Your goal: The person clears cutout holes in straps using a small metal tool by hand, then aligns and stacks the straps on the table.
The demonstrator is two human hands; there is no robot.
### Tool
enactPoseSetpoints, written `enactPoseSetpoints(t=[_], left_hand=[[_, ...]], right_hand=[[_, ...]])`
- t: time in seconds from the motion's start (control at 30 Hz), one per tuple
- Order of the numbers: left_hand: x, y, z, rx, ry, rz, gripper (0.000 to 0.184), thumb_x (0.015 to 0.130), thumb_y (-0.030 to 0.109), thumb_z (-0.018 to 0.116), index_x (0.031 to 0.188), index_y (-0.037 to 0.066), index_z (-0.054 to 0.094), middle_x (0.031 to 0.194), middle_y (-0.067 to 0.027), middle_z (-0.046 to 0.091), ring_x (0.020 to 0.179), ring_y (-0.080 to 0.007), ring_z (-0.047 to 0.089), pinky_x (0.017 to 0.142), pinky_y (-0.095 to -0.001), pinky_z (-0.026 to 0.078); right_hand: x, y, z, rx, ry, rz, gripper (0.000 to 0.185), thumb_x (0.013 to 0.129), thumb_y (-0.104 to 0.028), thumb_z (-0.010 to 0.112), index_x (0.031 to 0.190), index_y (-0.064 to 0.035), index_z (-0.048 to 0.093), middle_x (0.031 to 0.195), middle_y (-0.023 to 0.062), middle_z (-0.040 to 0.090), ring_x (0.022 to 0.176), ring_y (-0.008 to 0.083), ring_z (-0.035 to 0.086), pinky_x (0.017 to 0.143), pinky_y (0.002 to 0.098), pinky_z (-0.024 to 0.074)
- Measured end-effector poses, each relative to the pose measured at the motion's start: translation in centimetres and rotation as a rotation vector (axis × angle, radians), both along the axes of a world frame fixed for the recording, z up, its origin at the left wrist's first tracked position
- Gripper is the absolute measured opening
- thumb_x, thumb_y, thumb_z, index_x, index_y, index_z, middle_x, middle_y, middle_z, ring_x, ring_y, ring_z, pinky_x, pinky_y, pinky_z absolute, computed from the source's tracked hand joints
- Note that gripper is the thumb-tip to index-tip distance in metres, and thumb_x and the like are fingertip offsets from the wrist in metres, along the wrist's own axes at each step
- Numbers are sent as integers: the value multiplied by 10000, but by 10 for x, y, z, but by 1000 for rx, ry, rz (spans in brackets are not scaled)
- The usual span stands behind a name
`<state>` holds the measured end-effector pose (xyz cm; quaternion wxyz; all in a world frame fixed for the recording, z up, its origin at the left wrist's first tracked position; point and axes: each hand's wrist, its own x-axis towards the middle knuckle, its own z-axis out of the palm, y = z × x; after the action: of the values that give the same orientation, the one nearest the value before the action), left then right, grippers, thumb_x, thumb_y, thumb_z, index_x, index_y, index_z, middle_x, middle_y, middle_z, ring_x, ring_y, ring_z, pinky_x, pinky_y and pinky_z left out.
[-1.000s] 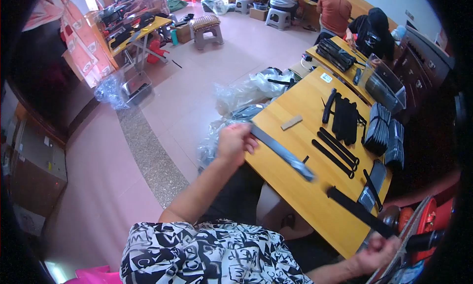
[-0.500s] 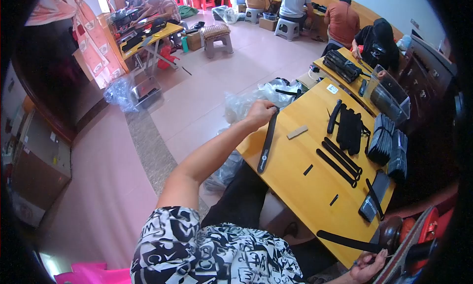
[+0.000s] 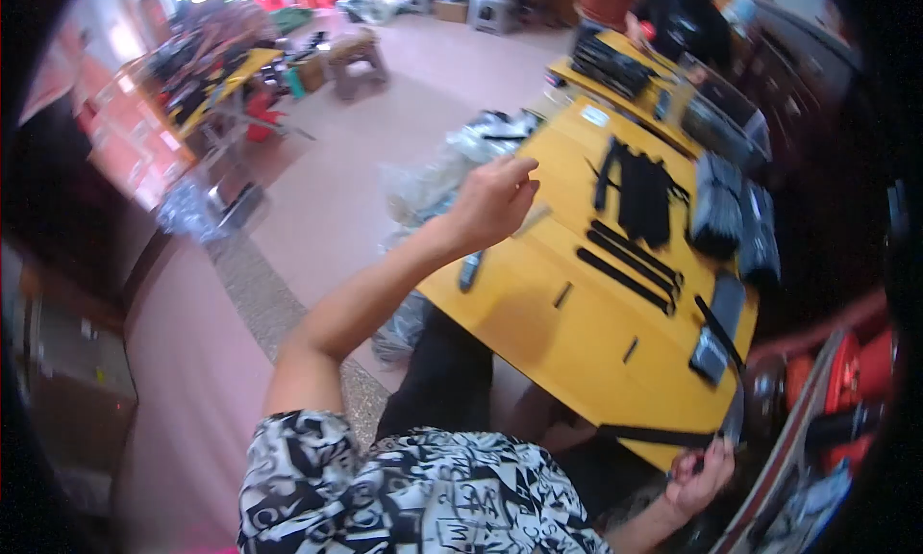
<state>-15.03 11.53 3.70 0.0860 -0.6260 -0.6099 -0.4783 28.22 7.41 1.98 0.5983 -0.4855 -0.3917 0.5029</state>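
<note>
My left hand (image 3: 492, 206) is raised over the near left edge of the yellow table (image 3: 524, 323). Its fingers are loosely bent and apart, with nothing visible in them. Below it lies a dark flat strap (image 3: 469, 271), partly covered by the hand. A small light-coloured flat strip (image 3: 532, 219) is beside the fingers. At the table's near right corner my right hand (image 3: 702, 472) is closed, its fingertips at the end of a long black strap (image 3: 654, 436). Several black straps (image 3: 630, 270) rest mid-table, near a stack of black pieces (image 3: 642, 196).
Two short dark pieces (image 3: 562, 294) lie on the table. Bundled grey packs (image 3: 717, 203) stand along the far right side, with a clear-wrapped pack (image 3: 711, 354) nearer. Plastic bags (image 3: 433, 179) are on the floor at left. Other people (image 3: 687, 20) sit at a neighbouring table.
My left hand has let go of the dark strap's far end and come up and nearer. The view has swung, shifting the scene leftward and upward. My right hand stays by the black strap.
</note>
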Motion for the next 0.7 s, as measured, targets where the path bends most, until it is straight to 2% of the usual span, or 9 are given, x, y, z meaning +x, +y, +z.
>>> enactPoseSetpoints(t=[0.03,0.1,0.13,0.17,0.23,0.37,0.53,0.67,0.7], left_hand=[[25,-13,22,97,15,-151,187,772,-10,546,959,-21,553,825,-188,567,738,-345,578,609,-375,471],[73,-59,79,69,205,-406,246,699,-34,566,942,3,575,839,-141,578,706,-308,590,571,-348,479],[95,-75,96,95,166,-583,204,723,2,578,925,18,593,858,-153,596,703,-268,599,597,-326,486],[114,-92,110,122,122,-748,164,746,38,591,908,33,610,876,-165,614,700,-228,608,623,-303,494],[140,-112,125,114,74,-923,171,752,62,587,920,38,603,859,-156,610,695,-224,592,601,-308,478],[168,-127,136,47,30,-937,192,763,109,579,944,48,588,823,-140,602,684,-214,559,558,-319,447],[178,-139,155,-87,-27,-803,225,777,168,569,974,60,569,779,-120,593,670,-202,519,503,-332,408],[178,-156,183,-336,-94,-693,256,788,216,561,998,70,554,744,-103,585,659,-192,486,460,-342,377],[175,-155,197,-427,23,-683,240,797,216,551,997,82,555,744,-97,583,661,-190,484,464,-335,380]], right_hand=[[-9,-1,-3,-34,63,-226,187,845,-192,508,966,-51,489,695,52,499,354,82,386,305,197,348],[-14,-4,10,-19,65,15,177,816,-164,539,905,-14,510,658,42,485,386,86,419,323,195,362],[-21,-4,19,-17,56,45,173,820,-173,548,838,-6,507,637,32,479,388,88,428,328,193,362],[-14,-4,15,10,59,155,131,857,-175,524,835,-55,476,588,14,473,399,80,419,347,189,349],[-20,-6,20,41,73,174,214,835,-185,557,703,-37,473,568,14,465,380,78,434,330,191,347],[-17,-14,21,49,99,181,225,833,-163,571,688,-28,462,520,3,431,365,86,431,368,230,396],[-8,-17,17,-28,84,167,233,835,-141,585,666,-23,476,515,-10,425,374,80,442,371,207,391],[-9,-14,16,43,162,231,205,842,-126,579,690,0,525,525,3,457,387,77,458,381,196,397],[-6,-14,15,60,173,268,197,843,-124,578,702,8,539,528,6,464,389,77,460,385,197,401]])
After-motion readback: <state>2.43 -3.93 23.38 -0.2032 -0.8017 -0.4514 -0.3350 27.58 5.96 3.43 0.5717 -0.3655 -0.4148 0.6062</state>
